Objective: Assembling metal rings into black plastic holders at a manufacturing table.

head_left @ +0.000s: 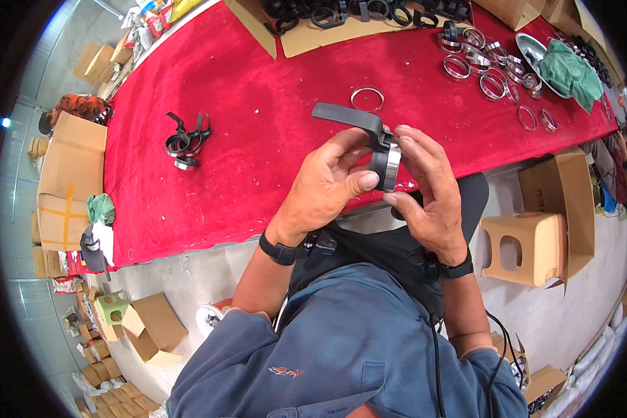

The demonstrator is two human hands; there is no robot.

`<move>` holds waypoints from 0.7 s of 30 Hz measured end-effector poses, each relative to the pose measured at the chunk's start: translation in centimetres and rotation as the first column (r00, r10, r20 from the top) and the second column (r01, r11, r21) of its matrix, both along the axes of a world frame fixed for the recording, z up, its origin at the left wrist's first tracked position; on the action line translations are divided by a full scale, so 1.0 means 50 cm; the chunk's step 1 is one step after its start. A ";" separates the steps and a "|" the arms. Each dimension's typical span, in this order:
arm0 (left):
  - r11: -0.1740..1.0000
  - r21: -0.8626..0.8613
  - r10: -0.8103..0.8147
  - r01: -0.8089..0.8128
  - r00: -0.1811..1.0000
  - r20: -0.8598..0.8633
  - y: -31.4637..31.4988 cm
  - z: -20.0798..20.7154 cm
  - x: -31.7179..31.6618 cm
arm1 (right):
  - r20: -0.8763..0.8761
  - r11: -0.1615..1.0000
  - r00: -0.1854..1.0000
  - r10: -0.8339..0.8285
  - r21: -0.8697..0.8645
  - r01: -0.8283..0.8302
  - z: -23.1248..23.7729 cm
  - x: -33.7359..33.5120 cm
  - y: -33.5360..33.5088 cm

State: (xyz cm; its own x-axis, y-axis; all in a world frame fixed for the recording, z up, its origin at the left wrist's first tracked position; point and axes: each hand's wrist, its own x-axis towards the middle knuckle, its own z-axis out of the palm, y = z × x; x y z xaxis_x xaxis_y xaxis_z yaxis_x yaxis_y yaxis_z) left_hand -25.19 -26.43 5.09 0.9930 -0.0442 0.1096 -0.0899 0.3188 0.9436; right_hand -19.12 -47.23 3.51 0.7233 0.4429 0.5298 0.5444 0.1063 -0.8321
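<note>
Head view: hands (315, 184) (435, 205) face inward, left pinching a handled ring (381, 164), right's grip unclear.

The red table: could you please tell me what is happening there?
A person's left hand holds a black handle; the right hand is at the silver band on it. On the red table, one loose ring lies just beyond, more rings lie to the right, and black parts to the left.

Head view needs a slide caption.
Left hand holds a black handled part, right hand at its silver band, beside a red-covered table.
</note>
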 end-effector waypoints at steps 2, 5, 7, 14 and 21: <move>1.000 0.002 0.002 -0.002 1.000 0.005 -0.003 0.008 -0.001 | 0.013 1.000 1.000 -0.002 0.009 0.001 -0.003 0.000 0.002; 1.000 0.013 0.012 -0.013 1.000 0.028 -0.009 0.008 -0.005 | 0.053 1.000 0.999 -0.009 -0.003 0.009 -0.005 0.000 0.003; 0.999 0.023 0.021 -0.022 0.999 0.048 -0.017 0.001 -0.004 | 0.058 0.999 0.998 -0.022 0.034 0.020 -0.008 -0.004 0.008; 0.996 -0.082 0.032 -0.029 0.999 0.041 -0.014 -0.012 -0.004 | 0.133 0.996 0.988 -0.084 0.033 0.080 -0.019 -0.013 0.014; 0.969 -0.157 -0.182 0.188 0.982 0.051 0.001 -0.048 -0.007 | -0.202 0.946 0.958 -0.202 0.212 0.244 -0.002 0.009 0.046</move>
State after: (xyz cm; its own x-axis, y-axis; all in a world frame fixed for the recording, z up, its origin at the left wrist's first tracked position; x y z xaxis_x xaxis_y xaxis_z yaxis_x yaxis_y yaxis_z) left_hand -25.56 -26.36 2.70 0.9645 -0.2060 0.1652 -0.0475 0.4800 0.8760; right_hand -18.66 -44.93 3.39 0.8800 0.1396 0.4541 0.4239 0.2009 -0.8832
